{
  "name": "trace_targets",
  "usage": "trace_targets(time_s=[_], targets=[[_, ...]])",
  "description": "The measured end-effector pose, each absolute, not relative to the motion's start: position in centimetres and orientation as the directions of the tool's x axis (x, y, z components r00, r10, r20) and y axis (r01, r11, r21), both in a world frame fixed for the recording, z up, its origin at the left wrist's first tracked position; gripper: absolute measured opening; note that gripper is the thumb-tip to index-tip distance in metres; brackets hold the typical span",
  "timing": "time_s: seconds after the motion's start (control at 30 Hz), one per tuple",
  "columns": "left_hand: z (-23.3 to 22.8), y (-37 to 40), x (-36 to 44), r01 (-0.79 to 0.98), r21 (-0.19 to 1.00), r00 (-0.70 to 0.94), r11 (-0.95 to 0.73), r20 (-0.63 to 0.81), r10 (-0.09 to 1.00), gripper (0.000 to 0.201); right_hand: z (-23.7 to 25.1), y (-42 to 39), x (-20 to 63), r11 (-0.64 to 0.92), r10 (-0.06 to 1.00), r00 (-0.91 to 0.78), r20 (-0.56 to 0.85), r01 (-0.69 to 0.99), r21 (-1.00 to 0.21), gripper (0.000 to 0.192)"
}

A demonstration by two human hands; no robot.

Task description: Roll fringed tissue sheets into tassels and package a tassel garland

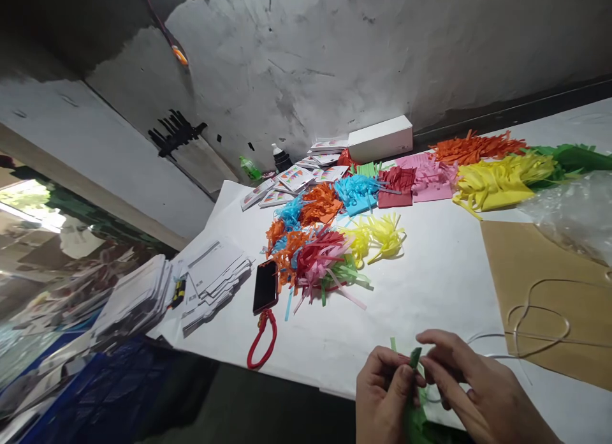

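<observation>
Your left hand (pixel 382 393) is pinching green paper (pixel 415 423) | your right hand (pixel 471 383) is bending close, can't tell if gripping | paper's looking light, soft, tearable; hold its narrow top

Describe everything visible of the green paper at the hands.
The green paper looks thin and tissue-like. A small, dark green bunched tip sticks up between the fingers, tilted slightly; brighter green shows below, running out of the picture. The left hand pinches it just under the tip. The right hand is close on the other side; whether it touches is unclear. Fingers hide much of its middle.
</observation>
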State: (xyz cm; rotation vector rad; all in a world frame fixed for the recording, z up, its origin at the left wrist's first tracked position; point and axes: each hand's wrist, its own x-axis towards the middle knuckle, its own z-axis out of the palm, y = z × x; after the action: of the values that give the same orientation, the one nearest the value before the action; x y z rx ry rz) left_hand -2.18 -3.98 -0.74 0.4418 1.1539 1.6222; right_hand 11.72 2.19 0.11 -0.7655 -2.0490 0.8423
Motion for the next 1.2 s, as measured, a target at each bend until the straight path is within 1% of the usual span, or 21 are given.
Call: trace_targets(time_s=[0.07,0.13,0.23,0.3,0.37,0.43,0.53,0.57,0.63,0.7,0.77,0.87,0.93,1.03,1.13,1.2], targets=[[-0.5,-4.1,-2.2,-0.476,0.879,-0.395,0.025,-0.24,0.887,0.042,-0.1,2.3,11.7,0.565,0.763,-0.504,0.405,0.215,-0.796,0.032],[-0.5,-4.2,-2.2,-0.402,0.915,-0.43,0.016,-0.204,0.879,0.04,-0.1,2.5,11.8,0.566,0.722,-0.577,0.382,0.177,-0.805,0.032],[-0.8,-4.4,-2.2,-0.189,0.981,-0.521,-0.042,-0.064,0.851,0.036,0.4,2.9,11.8,0.521,0.659,-0.681,0.319,0.107,-0.847,0.026],[-1.3,-4.5,-2.2,-0.028,0.997,-0.538,-0.076,0.049,0.842,0.032,0.7,3.1,11.7,0.446,0.658,-0.708,0.256,0.093,-0.89,0.023],[-1.8,-4.6,-2.3,0.104,0.99,-0.514,-0.098,0.138,0.847,0.027,0.9,3.2,11.6,0.359,0.669,-0.723,0.176,0.107,-0.927,0.022],[-2.3,-4.6,-2.4,0.199,0.972,-0.475,-0.126,0.208,0.855,0.021,1.1,3.3,11.6,0.294,0.684,-0.722,0.108,0.137,-0.946,0.023],[-2.7,-4.4,-2.6,0.285,0.945,-0.41,-0.159,0.27,0.871,0.014,1.2,3.5,11.5,0.243,0.737,-0.671,0.081,0.151,-0.958,0.026],[-2.7,-4.3,-2.6,0.299,0.94,-0.39,-0.161,0.274,0.879,0.012,1.2,3.6,11.5,0.214,0.76,-0.645,0.078,0.136,-0.967,0.027],[-2.6,-4.2,-2.7,0.311,0.938,-0.363,-0.153,0.266,0.893,0.01,0.9,3.8,11.3,0.102,0.795,-0.605,0.041,0.068,-0.992,0.027],[-2.6,-4.1,-2.8,0.312,0.939,-0.358,-0.145,0.258,0.897,0.009,0.6,4.0,11.1,-0.045,0.806,-0.59,-0.037,0.002,-0.999,0.028],[-2.6,-4.0,-2.7,0.311,0.939,-0.364,-0.148,0.261,0.894,0.006,0.2,4.1,11.0,-0.126,0.805,-0.586,-0.092,-0.017,-0.992,0.03],[-2.5,-4.1,-2.5,0.301,0.943,-0.386,-0.141,0.255,0.886,0.009,-0.1,4.1,11.1,-0.1,0.811,-0.578,-0.097,0.026,-0.995,0.033],[-2.3,-4.1,-2.3,0.258,0.96,-0.404,-0.113,0.213,0.889,0.011,-0.1,3.9,11.4,-0.084,0.808,-0.58,-0.103,0.058,-0.995,0.032],[-1.6,-4.0,-2.3,0.164,0.984,-0.432,-0.066,0.132,0.892,0.017,0.0,3.6,12.0,-0.08,0.809,-0.574,-0.13,0.112,-0.99,0.039],[-1.3,-3.8,-2.3,0.101,0.994,-0.457,-0.045,0.087,0.885,0.021,-0.1,3.3,12.3,-0.025,0.804,-0.583,-0.119,0.166,-0.986,0.031],[-1.4,-3.8,-2.2,0.071,0.997,-0.462,-0.032,0.061,0.885,0.023,-0.2,3.1,12.4,-0.012,0.807,-0.579,-0.119,0.186,-0.983,0.033]])
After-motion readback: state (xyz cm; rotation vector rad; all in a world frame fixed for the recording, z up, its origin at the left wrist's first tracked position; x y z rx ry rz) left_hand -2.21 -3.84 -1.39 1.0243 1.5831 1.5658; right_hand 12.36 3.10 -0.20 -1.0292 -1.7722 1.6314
